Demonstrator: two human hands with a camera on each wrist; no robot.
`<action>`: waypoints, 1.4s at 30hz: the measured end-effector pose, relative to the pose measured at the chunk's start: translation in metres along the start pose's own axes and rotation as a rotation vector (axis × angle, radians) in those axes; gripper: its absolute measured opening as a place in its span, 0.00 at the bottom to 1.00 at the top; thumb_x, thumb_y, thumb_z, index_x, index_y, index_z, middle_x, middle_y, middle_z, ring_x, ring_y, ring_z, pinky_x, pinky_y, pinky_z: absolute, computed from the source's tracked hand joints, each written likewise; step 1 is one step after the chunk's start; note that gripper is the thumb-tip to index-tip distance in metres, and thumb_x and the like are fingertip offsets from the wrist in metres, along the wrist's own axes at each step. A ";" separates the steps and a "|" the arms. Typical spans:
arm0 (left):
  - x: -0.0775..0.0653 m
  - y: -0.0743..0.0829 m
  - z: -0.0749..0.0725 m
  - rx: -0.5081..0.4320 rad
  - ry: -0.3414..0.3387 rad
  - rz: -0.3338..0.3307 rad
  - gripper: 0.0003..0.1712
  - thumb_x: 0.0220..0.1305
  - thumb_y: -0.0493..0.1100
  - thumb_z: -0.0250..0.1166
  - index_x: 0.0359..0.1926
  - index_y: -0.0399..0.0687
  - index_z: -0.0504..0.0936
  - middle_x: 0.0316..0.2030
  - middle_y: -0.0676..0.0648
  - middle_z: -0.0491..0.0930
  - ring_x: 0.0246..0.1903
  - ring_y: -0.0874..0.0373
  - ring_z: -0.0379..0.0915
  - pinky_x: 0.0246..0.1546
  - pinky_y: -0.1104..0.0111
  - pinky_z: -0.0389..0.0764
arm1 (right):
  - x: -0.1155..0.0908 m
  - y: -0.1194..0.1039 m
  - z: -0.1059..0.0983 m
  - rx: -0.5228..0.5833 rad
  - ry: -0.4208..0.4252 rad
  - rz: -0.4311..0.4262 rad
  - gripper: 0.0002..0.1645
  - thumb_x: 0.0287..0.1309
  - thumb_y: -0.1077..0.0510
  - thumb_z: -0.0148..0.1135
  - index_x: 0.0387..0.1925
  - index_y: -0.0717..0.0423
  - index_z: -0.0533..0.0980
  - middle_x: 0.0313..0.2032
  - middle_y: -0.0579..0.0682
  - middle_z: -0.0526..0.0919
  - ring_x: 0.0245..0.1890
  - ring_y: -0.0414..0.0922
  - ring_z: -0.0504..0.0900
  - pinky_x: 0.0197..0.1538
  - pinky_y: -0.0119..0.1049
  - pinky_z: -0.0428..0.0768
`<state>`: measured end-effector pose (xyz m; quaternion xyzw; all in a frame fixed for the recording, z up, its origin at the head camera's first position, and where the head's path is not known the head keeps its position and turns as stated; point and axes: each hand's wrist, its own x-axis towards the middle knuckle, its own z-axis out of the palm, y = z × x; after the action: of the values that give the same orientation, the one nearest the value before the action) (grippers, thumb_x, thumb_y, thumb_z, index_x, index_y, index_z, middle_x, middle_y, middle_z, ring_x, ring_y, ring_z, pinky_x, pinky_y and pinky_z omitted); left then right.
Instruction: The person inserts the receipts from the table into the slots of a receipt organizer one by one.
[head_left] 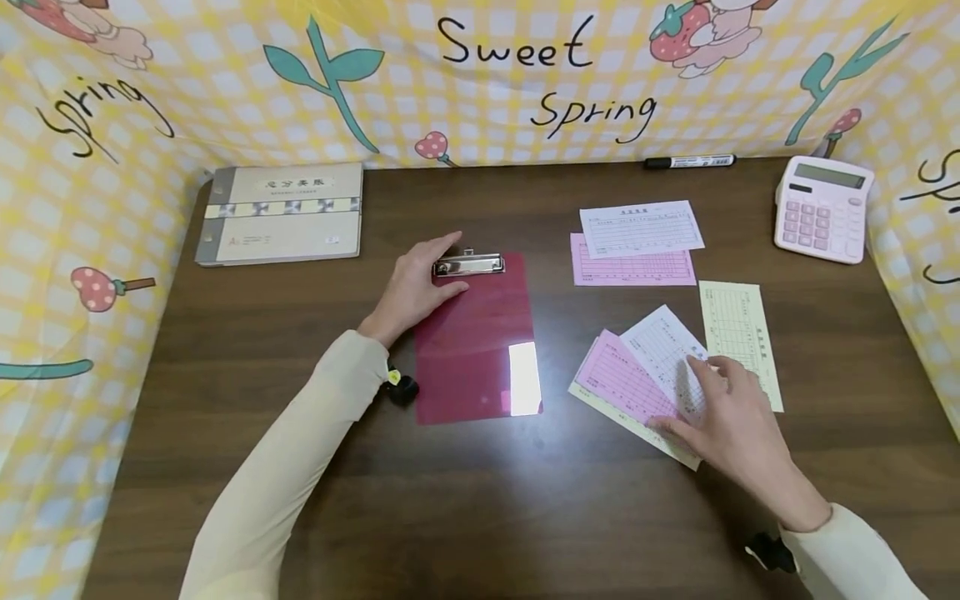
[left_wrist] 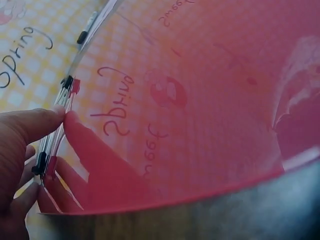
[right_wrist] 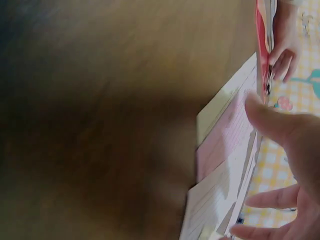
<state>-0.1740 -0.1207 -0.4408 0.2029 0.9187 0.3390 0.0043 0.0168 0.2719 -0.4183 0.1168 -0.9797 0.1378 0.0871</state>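
A translucent dark-red clipboard (head_left: 472, 342) with a silver metal clip (head_left: 468, 265) lies on the dark wooden table. My left hand (head_left: 416, 279) rests at the clip's left end, thumb below it and index finger above. The left wrist view shows a fingertip right at the clip (left_wrist: 59, 117). My right hand (head_left: 731, 417) is over a fanned set of slips, with thumb and fingers spread apart. The set has a white slip (head_left: 656, 350), a pink slip (head_left: 618, 375) and a pale yellow slip (head_left: 596, 396). Fingertips overlap the white and pink slips.
A white slip (head_left: 637, 229) overlaps a pink slip (head_left: 630, 271) behind the fanned set. Another pale yellow slip (head_left: 738, 325) lies beside my right hand. At the back are a grey ledger book (head_left: 285, 225), a black marker (head_left: 690, 162), a pink calculator (head_left: 823, 212) and a checked cloth backdrop (head_left: 480, 100).
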 end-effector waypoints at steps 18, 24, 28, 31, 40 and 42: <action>0.003 -0.012 0.004 -0.045 0.049 0.000 0.32 0.58 0.44 0.71 0.63 0.45 0.73 0.50 0.48 0.84 0.53 0.49 0.72 0.58 0.56 0.70 | 0.015 0.031 -0.011 0.071 -0.198 0.209 0.56 0.26 0.51 0.84 0.56 0.75 0.68 0.32 0.70 0.77 0.34 0.62 0.73 0.29 0.49 0.71; 0.004 -0.015 0.005 -0.011 0.058 0.058 0.21 0.59 0.45 0.69 0.52 0.42 0.82 0.52 0.43 0.81 0.53 0.47 0.71 0.56 0.54 0.71 | 0.016 0.034 -0.013 0.085 -0.209 0.186 0.42 0.31 0.51 0.83 0.47 0.71 0.77 0.32 0.66 0.80 0.36 0.60 0.73 0.31 0.43 0.68; 0.005 -0.015 0.003 -0.025 0.071 0.055 0.18 0.59 0.45 0.70 0.49 0.42 0.84 0.51 0.42 0.80 0.51 0.47 0.71 0.54 0.53 0.70 | 0.016 0.034 -0.012 0.094 -0.148 0.127 0.34 0.36 0.53 0.81 0.45 0.69 0.79 0.35 0.67 0.82 0.35 0.57 0.75 0.31 0.42 0.69; 0.006 -0.015 0.004 -0.024 0.072 0.054 0.18 0.59 0.45 0.70 0.49 0.42 0.84 0.51 0.42 0.80 0.51 0.47 0.71 0.54 0.53 0.70 | 0.015 0.031 -0.010 0.104 -0.090 0.084 0.32 0.37 0.56 0.80 0.44 0.69 0.80 0.34 0.67 0.82 0.34 0.57 0.76 0.30 0.45 0.71; 0.006 -0.014 0.005 -0.031 0.073 0.042 0.19 0.59 0.45 0.70 0.49 0.41 0.84 0.51 0.42 0.80 0.50 0.46 0.71 0.54 0.52 0.70 | 0.016 0.019 -0.005 0.097 0.037 -0.171 0.26 0.35 0.63 0.77 0.41 0.67 0.80 0.39 0.64 0.78 0.36 0.58 0.79 0.34 0.52 0.80; 0.007 -0.015 0.005 -0.033 0.074 0.041 0.18 0.59 0.45 0.70 0.49 0.42 0.84 0.51 0.42 0.80 0.50 0.46 0.71 0.54 0.52 0.70 | 0.018 0.017 -0.004 0.108 0.017 -0.245 0.27 0.36 0.62 0.76 0.44 0.66 0.80 0.42 0.65 0.78 0.39 0.59 0.79 0.40 0.53 0.80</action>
<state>-0.1847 -0.1253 -0.4531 0.2088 0.9081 0.3615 -0.0331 -0.0041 0.2857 -0.4148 0.2391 -0.9484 0.1798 0.1051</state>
